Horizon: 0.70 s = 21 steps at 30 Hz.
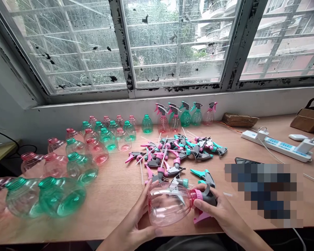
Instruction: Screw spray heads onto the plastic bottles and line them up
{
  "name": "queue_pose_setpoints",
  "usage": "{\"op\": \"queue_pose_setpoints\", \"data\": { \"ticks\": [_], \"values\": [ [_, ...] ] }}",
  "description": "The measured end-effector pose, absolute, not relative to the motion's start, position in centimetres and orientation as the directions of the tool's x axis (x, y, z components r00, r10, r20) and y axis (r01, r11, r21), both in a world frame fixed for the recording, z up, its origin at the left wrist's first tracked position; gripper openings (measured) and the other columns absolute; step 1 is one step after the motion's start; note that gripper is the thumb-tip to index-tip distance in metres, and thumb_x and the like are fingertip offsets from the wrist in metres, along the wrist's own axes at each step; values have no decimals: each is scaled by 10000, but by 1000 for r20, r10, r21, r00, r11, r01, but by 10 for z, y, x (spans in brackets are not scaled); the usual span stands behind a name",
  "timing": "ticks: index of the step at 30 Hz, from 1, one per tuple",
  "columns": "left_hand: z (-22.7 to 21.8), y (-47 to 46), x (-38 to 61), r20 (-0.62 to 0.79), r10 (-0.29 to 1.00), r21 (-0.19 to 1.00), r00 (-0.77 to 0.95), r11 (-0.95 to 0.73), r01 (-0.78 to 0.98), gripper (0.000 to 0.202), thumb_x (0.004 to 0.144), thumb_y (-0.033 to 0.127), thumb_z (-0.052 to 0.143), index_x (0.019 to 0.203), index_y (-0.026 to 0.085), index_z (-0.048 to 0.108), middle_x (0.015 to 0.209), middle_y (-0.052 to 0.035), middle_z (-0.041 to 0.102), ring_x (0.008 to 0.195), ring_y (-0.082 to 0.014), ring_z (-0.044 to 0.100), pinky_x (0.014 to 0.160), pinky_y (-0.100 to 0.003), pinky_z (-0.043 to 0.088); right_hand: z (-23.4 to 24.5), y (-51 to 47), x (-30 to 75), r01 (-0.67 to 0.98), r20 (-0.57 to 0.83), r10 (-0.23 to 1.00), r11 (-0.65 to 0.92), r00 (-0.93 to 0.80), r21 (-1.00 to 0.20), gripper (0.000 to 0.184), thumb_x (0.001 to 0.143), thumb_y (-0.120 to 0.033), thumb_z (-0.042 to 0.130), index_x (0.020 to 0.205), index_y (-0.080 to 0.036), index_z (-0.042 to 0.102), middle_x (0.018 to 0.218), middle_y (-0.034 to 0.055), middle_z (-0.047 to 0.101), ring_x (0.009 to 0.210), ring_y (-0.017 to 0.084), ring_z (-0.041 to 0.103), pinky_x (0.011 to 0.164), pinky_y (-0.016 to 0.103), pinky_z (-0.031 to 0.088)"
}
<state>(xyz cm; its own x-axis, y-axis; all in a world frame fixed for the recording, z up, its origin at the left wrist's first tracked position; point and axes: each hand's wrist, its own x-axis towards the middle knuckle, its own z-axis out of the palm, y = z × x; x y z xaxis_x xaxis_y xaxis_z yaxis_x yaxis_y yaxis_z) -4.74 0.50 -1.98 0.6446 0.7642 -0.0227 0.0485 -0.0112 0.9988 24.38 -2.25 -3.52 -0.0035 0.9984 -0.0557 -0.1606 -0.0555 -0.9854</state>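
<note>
A clear pink spray bottle (169,205) lies sideways between my hands, just above the table's front edge. My left hand (143,216) is wrapped round its base, thumb below and fingers behind. At its neck, my right hand (211,205) grips the pink collar of a grey-and-pink trigger sprayer (208,196), which sits on the bottle's mouth. Whether the collar is fully screwed on, I cannot tell. Right behind the bottle lie a loose teal-and-grey trigger sprayer (205,177) and a heap of pink, teal and grey sprayer heads (178,150) with thin tubes.
Several open pink and green bottles (62,197) stand in rows at the left. Bottles with sprayers fitted (185,116) line the back wall. A white power strip (277,144), a brown packet (239,119) and a partly blurred phone (248,160) are at the right.
</note>
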Motion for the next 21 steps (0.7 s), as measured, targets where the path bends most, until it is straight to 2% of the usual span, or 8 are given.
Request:
{"op": "queue_pose_setpoints", "data": {
  "ticks": [2, 5, 10, 14, 21],
  "values": [
    [-19, 5, -47, -12, 766, 995, 642, -56, 85, 973, 932, 348, 724, 1590, 518, 28, 1760, 58, 99, 1615, -295, 103, 1315, -485, 129, -34, -22, 244, -159, -62, 998, -62, -6, -985, 413, 727, -496, 876, 945, -186, 710, 653, -7, 741, 599, 211, 693, 604, 313, 534],
    [-20, 4, -47, 7, 763, 992, 647, -85, 90, 926, 970, 327, 669, 1582, 544, 10, 1762, 88, 39, 1618, -284, 80, 1312, -464, 159, -34, -22, 244, -157, -62, 998, -63, -11, -986, 402, 725, -495, 879, 926, -186, 716, 656, -8, 729, 601, 206, 680, 598, 306, 520],
    [-24, 4, -46, -23, 787, 999, 617, -7, 47, 1093, 848, 332, 816, 1606, 482, 43, 1759, 14, 106, 1586, -338, 212, 1299, -514, 196, -36, -22, 244, -150, -16, 999, -21, -36, -988, 368, 723, -448, 893, 929, -179, 750, 727, 1, 740, 632, 187, 661, 622, 296, 517],
    [-23, 6, -45, -40, 786, 999, 617, 37, 18, 1024, 851, 352, 811, 1615, 438, 136, 1759, -24, 104, 1572, -371, 243, 1282, -542, 235, -36, -22, 244, -134, -10, 998, -18, -58, -991, 359, 732, -421, 893, 957, -175, 762, 759, 6, 738, 654, 184, 650, 635, 299, 515],
    [-20, 5, -43, 18, 786, 999, 618, -40, 21, 958, 926, 312, 737, 1583, 542, 80, 1750, 44, 160, 1606, -290, 165, 1299, -494, 209, -34, -23, 245, -154, -29, 999, -35, -43, -987, 343, 740, -410, 892, 947, -172, 758, 746, -6, 738, 638, 163, 646, 622, 274, 512]
  ]
}}
